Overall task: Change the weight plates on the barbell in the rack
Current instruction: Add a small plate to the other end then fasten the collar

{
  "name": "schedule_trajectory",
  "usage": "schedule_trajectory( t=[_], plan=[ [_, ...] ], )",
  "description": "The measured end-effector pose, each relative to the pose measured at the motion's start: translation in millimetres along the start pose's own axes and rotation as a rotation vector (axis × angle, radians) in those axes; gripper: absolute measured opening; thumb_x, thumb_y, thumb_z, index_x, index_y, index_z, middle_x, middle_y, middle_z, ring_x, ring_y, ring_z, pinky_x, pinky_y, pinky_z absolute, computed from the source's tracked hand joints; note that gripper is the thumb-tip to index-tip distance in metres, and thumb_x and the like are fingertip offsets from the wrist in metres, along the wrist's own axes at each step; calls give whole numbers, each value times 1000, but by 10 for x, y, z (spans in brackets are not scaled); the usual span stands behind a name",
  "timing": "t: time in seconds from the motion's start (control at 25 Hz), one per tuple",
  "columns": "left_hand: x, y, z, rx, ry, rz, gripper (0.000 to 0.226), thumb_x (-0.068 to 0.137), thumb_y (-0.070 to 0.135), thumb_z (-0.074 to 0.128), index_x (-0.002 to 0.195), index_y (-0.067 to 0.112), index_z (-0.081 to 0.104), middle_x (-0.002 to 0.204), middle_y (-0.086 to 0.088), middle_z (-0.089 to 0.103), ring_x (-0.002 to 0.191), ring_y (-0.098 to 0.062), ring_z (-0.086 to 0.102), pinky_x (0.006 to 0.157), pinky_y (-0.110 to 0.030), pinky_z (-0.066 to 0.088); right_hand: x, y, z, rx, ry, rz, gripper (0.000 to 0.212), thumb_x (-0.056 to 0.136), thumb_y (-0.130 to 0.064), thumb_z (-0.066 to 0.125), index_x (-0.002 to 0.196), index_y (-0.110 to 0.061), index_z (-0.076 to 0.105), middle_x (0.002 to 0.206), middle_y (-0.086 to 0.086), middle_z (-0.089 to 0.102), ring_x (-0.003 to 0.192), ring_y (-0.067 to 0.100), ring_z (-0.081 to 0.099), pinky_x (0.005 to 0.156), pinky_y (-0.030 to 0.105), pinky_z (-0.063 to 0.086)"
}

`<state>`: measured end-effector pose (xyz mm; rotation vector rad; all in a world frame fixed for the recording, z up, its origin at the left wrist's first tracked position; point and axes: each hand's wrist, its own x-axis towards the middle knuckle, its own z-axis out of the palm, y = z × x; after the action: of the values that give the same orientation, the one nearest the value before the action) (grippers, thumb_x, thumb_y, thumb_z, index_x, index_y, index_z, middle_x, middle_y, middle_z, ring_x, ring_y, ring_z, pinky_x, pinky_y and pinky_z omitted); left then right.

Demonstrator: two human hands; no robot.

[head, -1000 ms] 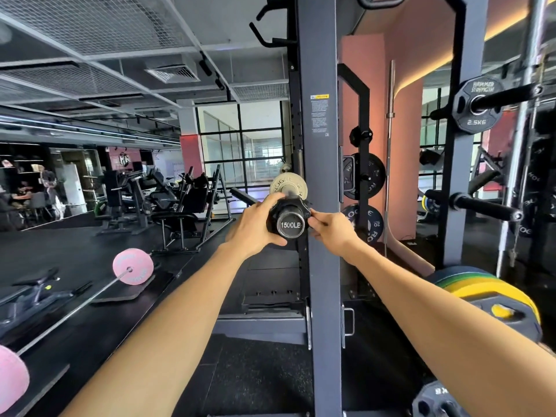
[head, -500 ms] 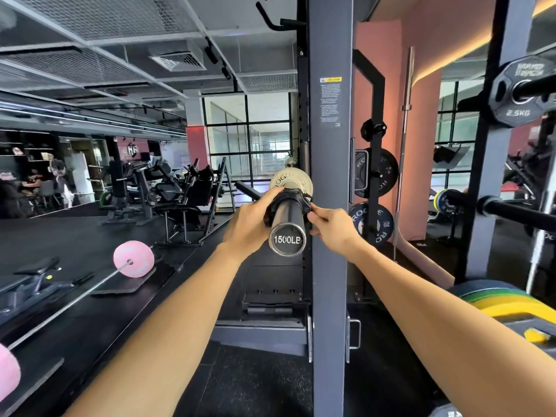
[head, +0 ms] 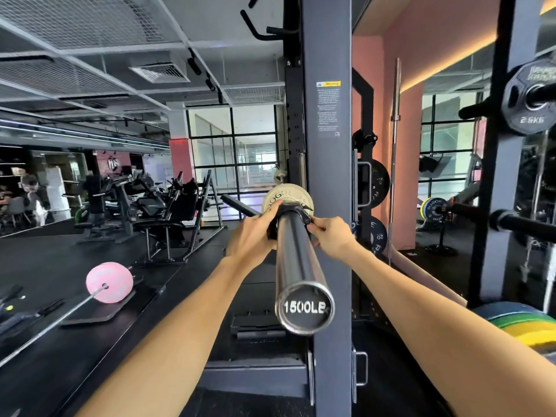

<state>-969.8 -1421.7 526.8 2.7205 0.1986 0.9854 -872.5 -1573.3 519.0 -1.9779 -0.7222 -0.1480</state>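
- Barbell sleeve (head: 296,260) runs from the near centre away toward the rack upright (head: 326,206), smooth dark steel with a bright rim; its end cap (head: 304,307) reads "1500LB".
- Far along the sleeve sits a small pale metal weight plate (head: 272,196), with part of raised "ROGUE" lettering showing.
- Black collar (head: 290,212) sits against the plate's near face.
- Left hand (head: 251,236) grips the collar from the left, thumb up on the plate.
- Right hand (head: 331,236) pinches the collar's right edge with curled fingers.
- On the upright, a yellow-headed warning sticker (head: 328,108); its small print is unreadable.
- Far right, a black plate (head: 531,97) marked "2.5KG" hangs on a peg.
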Motion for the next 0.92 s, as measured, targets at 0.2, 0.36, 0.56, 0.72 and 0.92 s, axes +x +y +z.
schedule_trajectory(
  t=[0.2,0.36,0.56,0.72,0.92],
  plan=[
    [374,-172,189,64,1,39,71,90,8,52,151,32,24,66,-1,49,71,-35,60,59,-39,47,436,124,147,-86,53,-23,24,98,-13,49,101,-2,70,79,12,57,76,27,51,72,28,42],
    [543,-270,288,47,-14,34,65,91,13,54,147,31,27,66,-6,52,78,-37,65,65,-42,53,632,173,218,-100,118,-35,26,96,-11,51,79,0,68,68,12,55,69,26,42,65,27,39],
    [652,-323,331,29,-49,26,69,89,13,57,147,28,24,73,-17,57,79,-39,64,60,-40,51,829,216,270,-179,146,-45,35,93,-11,53,59,-7,54,79,25,60,75,33,47,69,33,40],
    [663,-324,328,43,-74,13,68,91,14,56,148,29,22,66,-9,47,80,-39,64,60,-39,50,870,222,231,-188,175,-83,18,92,-9,56,88,1,71,89,14,48,85,36,57,79,34,48],
    [689,-303,340,52,-66,-14,64,94,19,51,149,33,21,78,-18,55,81,-39,64,64,-38,50,830,56,152,34,390,-85,38,83,-5,69,120,-10,64,115,9,60,97,25,63,92,27,45]
  ],
)
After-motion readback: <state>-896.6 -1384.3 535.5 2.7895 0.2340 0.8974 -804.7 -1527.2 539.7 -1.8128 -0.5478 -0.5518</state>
